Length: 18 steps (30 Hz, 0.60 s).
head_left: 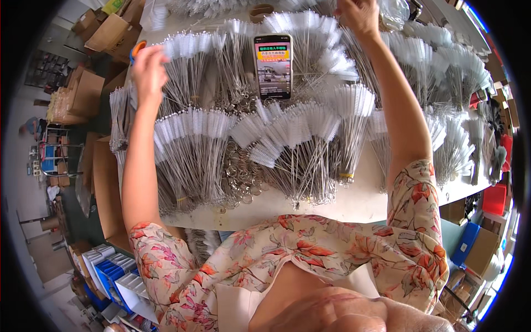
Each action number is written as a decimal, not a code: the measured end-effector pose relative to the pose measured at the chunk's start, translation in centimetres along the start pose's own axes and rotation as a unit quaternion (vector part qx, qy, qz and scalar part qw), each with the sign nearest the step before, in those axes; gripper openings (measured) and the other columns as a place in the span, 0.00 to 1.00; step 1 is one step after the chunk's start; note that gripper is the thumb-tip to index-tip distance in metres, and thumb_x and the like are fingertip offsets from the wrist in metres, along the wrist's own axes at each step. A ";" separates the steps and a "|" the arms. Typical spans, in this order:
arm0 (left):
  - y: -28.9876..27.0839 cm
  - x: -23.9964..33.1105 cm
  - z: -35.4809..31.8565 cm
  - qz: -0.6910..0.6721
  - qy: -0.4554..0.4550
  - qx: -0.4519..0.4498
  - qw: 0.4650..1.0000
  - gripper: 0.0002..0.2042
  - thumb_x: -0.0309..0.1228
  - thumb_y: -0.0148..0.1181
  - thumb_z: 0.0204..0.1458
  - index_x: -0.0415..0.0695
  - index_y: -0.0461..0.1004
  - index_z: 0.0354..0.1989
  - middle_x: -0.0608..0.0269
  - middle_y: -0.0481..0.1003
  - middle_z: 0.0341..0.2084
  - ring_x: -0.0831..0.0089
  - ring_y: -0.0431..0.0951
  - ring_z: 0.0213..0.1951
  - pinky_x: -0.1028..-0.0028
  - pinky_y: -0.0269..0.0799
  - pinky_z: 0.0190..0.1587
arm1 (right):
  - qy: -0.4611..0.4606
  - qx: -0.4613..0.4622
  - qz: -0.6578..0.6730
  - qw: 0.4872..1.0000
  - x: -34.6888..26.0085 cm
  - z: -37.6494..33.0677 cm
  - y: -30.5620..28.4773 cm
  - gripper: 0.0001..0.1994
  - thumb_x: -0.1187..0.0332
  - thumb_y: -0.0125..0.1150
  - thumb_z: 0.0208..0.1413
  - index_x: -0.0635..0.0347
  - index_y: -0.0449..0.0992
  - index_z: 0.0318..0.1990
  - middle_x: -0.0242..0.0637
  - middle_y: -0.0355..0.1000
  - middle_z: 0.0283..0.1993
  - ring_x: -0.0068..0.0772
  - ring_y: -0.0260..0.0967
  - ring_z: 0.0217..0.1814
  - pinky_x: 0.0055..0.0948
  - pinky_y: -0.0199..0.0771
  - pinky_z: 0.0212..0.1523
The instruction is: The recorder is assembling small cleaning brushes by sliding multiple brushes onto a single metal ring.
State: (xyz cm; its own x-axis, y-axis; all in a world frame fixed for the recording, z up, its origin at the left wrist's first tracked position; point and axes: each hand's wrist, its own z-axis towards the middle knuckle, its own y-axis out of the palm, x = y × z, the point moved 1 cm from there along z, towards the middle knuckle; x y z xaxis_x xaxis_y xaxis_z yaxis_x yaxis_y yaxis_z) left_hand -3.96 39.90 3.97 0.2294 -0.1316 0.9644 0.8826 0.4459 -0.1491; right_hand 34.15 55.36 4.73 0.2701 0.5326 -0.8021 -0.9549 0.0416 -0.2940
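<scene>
A white table (359, 202) is covered with fanned bundles of thin wire brushes with white bristle tips (193, 155). My left hand (148, 69) is stretched out to the far left of the table and closed around an orange-and-blue handled thing (136, 51), partly hidden by the hand. My right hand (358, 15) reaches to the far edge of the table among the brush bundles (310, 27); its fingers are hidden, so what it holds cannot be made out. A phone (272, 66) with a lit screen lies on the brushes between my arms.
Cardboard boxes (105, 33) stand left of the table, and a flat one (105, 188) leans by its near-left side. Blue and white trays (113, 274) sit at lower left. Red and blue bins (492, 199) stand at the right. A tape roll (261, 11) lies at the table's far edge.
</scene>
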 end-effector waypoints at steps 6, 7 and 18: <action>4.9 -8.2 1.6 0.340 -0.140 -0.181 0.912 0.12 0.38 0.59 0.45 0.43 0.73 0.19 0.69 0.64 0.08 0.80 0.61 0.10 0.75 0.53 0.13 | 0.085 -0.023 0.012 0.996 2.7 -0.2 -3.4 0.05 0.73 0.47 0.49 0.63 0.70 0.29 0.34 0.66 0.19 0.23 0.64 0.16 0.22 0.66 0.17; 5.4 -9.2 1.7 0.355 -0.111 -0.173 0.912 0.12 0.37 0.59 0.45 0.42 0.73 0.19 0.68 0.64 0.07 0.79 0.61 0.10 0.74 0.53 0.13 | 0.051 -0.022 -0.077 0.995 5.5 -0.7 -5.3 0.08 0.67 0.50 0.49 0.60 0.74 0.30 0.34 0.70 0.24 0.23 0.67 0.23 0.23 0.68 0.25; 5.5 -9.5 0.8 0.295 -0.153 -0.106 0.937 0.07 0.30 0.57 0.49 0.42 0.68 0.23 0.69 0.66 0.13 0.81 0.59 0.11 0.77 0.51 0.12 | 0.219 -0.159 -0.482 0.833 8.9 -5.5 -5.4 0.14 0.65 0.53 0.41 0.59 0.76 0.36 0.46 0.73 0.41 0.49 0.70 0.46 0.39 0.71 0.43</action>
State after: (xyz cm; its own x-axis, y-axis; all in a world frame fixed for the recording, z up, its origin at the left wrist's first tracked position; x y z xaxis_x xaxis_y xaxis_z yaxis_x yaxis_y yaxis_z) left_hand -1.60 44.33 -5.81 0.6028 0.3572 0.7134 0.7089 0.1704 -0.6844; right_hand 42.35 55.18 -3.71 0.9785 0.0190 -0.2056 -0.2058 0.0087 -0.9786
